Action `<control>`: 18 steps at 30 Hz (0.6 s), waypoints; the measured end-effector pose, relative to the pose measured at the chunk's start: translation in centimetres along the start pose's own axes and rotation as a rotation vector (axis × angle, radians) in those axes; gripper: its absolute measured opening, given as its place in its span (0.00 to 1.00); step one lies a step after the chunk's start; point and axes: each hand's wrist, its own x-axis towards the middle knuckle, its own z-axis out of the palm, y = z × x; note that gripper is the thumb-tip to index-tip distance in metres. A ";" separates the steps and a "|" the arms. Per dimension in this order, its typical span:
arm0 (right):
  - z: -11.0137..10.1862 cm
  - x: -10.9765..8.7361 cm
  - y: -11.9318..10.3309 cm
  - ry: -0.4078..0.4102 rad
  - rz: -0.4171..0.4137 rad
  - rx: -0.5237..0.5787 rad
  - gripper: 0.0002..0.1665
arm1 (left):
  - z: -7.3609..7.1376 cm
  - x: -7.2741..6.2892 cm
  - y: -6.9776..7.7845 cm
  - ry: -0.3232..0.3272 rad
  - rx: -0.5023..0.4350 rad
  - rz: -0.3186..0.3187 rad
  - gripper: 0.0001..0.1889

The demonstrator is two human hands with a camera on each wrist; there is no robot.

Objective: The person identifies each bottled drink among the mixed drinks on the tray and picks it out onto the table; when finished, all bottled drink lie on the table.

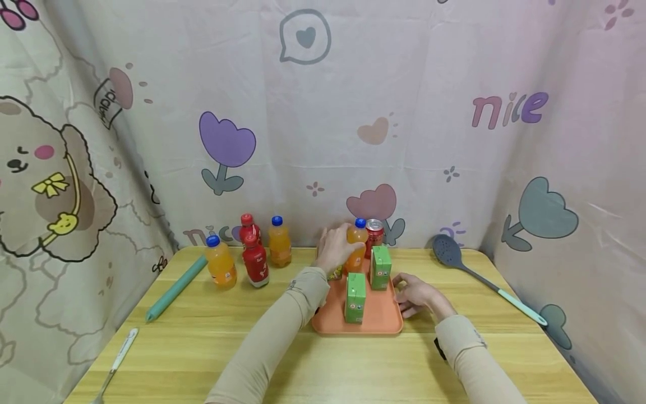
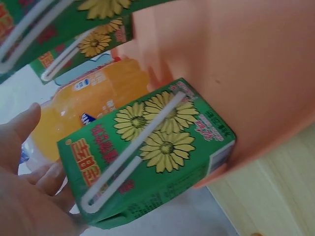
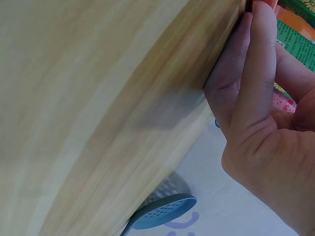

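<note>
On the orange tray (image 1: pixel 323 322) stands a bottle of orange drink (image 1: pixel 356 261) with a blue cap. My left hand (image 1: pixel 333 247) has its thumb in front of this bottle and its fingers round the back. In the left wrist view the upper bottle (image 2: pixel 110 86) lies between thumb and fingers, beside a green drink carton (image 2: pixel 147 142) with a straw. Two green cartons, one nearer (image 1: pixel 355 300) and one farther (image 1: pixel 381 269), and a red can (image 1: pixel 374 235) share the tray. My right hand (image 1: pixel 416 294) touches the tray's right rim with extended fingers.
Left of the tray stand two orange drink bottles (image 1: pixel 221 264) (image 1: pixel 280 244) and two red bottles (image 1: pixel 255 264) (image 1: pixel 247 227). A green roll (image 1: pixel 176 289) and a white-handled utensil (image 1: pixel 121 353) lie at left, a slotted skimmer (image 1: pixel 449 252) at right. A curtain (image 1: pixel 313 112) hangs behind.
</note>
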 end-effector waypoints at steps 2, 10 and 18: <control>0.0 -0.1 0.1 -0.002 -0.003 -0.001 0.28 | -0.3 -0.1 0.2 0.016 -0.079 -0.001 0.35; 0.2 -0.1 0.1 0.013 -0.017 -0.012 0.26 | -1.9 -0.2 1.0 0.125 -0.505 0.053 0.32; 0.1 -0.3 0.4 0.002 -0.020 -0.025 0.25 | -4.0 -0.6 2.1 0.185 -0.663 0.062 0.34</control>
